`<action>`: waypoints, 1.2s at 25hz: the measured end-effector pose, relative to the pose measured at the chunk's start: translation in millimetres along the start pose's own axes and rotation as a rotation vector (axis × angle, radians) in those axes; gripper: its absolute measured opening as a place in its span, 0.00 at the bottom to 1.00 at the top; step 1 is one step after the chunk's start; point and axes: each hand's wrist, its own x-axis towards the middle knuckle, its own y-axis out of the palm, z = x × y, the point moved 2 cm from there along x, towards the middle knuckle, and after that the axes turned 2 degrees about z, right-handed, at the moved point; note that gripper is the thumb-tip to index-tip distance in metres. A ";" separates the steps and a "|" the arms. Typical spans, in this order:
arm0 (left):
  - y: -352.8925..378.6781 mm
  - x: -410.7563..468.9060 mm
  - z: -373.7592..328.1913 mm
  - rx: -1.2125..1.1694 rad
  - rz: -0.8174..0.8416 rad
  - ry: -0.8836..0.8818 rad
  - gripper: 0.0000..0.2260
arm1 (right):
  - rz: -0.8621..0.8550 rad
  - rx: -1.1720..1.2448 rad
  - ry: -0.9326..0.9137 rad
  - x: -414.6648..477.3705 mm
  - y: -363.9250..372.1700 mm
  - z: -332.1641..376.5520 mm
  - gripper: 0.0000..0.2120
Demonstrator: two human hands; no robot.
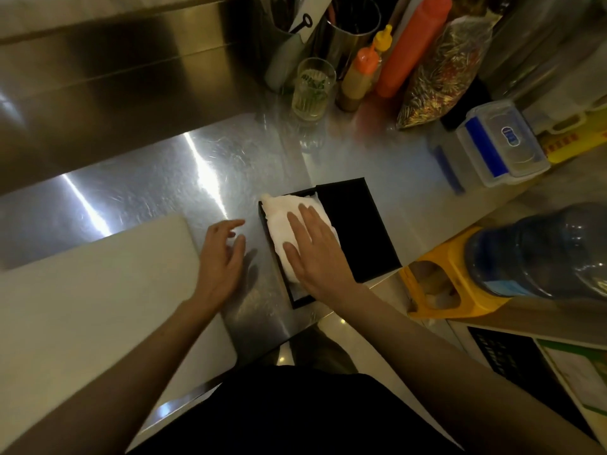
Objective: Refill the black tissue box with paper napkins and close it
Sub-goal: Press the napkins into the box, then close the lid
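napkins (289,221) already in the box (358,231), right hand (320,249) flat pressing them, left hand (220,257) beside with fingers loosely spread, lid not shut yet.

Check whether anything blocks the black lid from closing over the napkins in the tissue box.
Yes. The right hand lies flat on the napkins, which bulge above the rim of the black tissue box. The open lid lies to the right; the left hand hovers clear.

steel counter (203,178) | black tissue box (358,224), cutting board (82,307), glass (313,90)
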 end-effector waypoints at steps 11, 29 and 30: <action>33.9 -21.5 41.6 0.656 0.191 0.064 0.25 | 0.258 -0.284 -0.091 33.3 54.9 -31.6 0.30; 49.7 -20.5 56.1 0.820 0.236 -0.017 0.28 | 0.305 -0.191 -0.092 6.9 43.6 -28.5 0.31; 49.2 -20.5 55.3 0.824 0.245 -0.017 0.28 | 0.356 -0.191 -0.086 7.5 45.0 -29.6 0.31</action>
